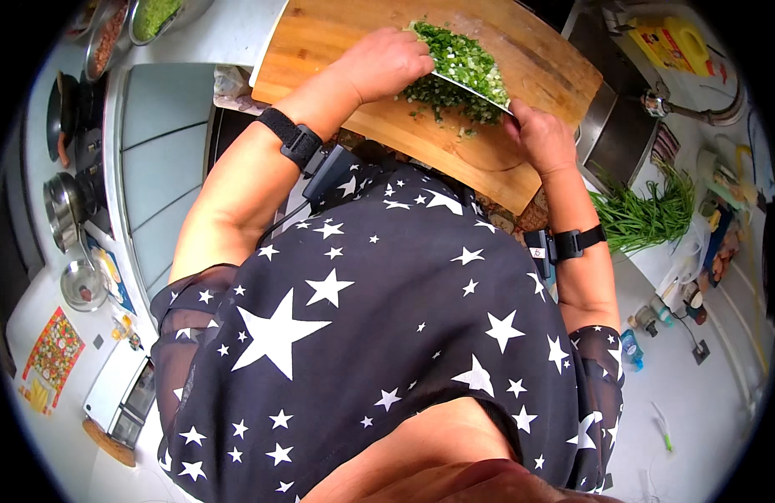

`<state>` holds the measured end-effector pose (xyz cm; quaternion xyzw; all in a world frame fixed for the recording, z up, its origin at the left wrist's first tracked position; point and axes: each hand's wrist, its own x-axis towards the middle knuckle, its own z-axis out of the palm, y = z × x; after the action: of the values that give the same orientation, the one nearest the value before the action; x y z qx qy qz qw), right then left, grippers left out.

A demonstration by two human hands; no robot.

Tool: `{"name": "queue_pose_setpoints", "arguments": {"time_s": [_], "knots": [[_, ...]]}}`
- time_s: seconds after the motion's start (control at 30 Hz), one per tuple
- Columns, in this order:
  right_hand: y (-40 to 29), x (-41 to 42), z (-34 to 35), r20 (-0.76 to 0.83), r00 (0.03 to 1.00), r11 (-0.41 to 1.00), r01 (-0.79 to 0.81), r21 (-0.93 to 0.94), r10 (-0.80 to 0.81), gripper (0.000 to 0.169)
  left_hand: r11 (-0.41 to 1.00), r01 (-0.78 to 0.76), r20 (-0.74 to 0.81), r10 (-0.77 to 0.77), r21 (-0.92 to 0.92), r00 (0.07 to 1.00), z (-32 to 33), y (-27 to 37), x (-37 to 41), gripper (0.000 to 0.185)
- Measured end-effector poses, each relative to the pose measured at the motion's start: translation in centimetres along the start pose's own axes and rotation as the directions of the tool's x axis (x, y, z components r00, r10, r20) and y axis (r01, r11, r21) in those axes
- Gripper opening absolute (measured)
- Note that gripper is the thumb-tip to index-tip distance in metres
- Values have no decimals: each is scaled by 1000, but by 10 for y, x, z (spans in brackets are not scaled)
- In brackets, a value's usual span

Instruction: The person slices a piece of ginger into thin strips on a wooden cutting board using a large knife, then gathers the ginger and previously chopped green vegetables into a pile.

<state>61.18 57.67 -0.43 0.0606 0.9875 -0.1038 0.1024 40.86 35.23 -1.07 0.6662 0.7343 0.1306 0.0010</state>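
Note:
My right hand (541, 135) grips the handle end of a kitchen knife (470, 90), whose blade shows as a thin bright edge slanting between my hands. My left hand (390, 66) has its fingers curled on the other end of the blade. Chopped green leaves with pale stem pieces, like scallions or chives (466, 60), heap up along the blade's far side. More bits lie on its near side, partly in shadow. Under all this is a wooden cutting board (538, 69), its near edge close to my body. The knife handle is mostly hidden by my right hand.
Right of the board are a metal sink (598, 119), a faucet (657, 104), a yellow oil jug (670, 47) and a bunch of long green chives (651, 214). At left stand a bowl of chopped greens (154, 17), a bowl of reddish-brown food (107, 41) and a pot (60, 210).

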Motion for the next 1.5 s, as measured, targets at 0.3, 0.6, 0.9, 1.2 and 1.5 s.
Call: {"name": "queue_pose_setpoints", "arguments": {"time_s": [0.3,0.6,0.9,1.2,1.5], "knots": [[-6,3,5,0,999,999,-39,36,39,17,999,-22,69,18,49,997,0,-15,1,8],[-5,4,15,-57,996,990,-62,124,70,21,1000,-25,98,24,10,995,-5,-25,14,1],[-19,8,4,-17,986,985,-165,49,166,22,1000,19,214,-17,-9,977,7,-48,23,5],[-30,16,-50,-29,985,986,-169,5,169,20,993,-34,119,48,-116,992,-9,-65,30,8],[-5,13,2,-48,979,979,-193,63,196,21,998,-52,249,57,-27,967,-3,-46,42,12]]}}
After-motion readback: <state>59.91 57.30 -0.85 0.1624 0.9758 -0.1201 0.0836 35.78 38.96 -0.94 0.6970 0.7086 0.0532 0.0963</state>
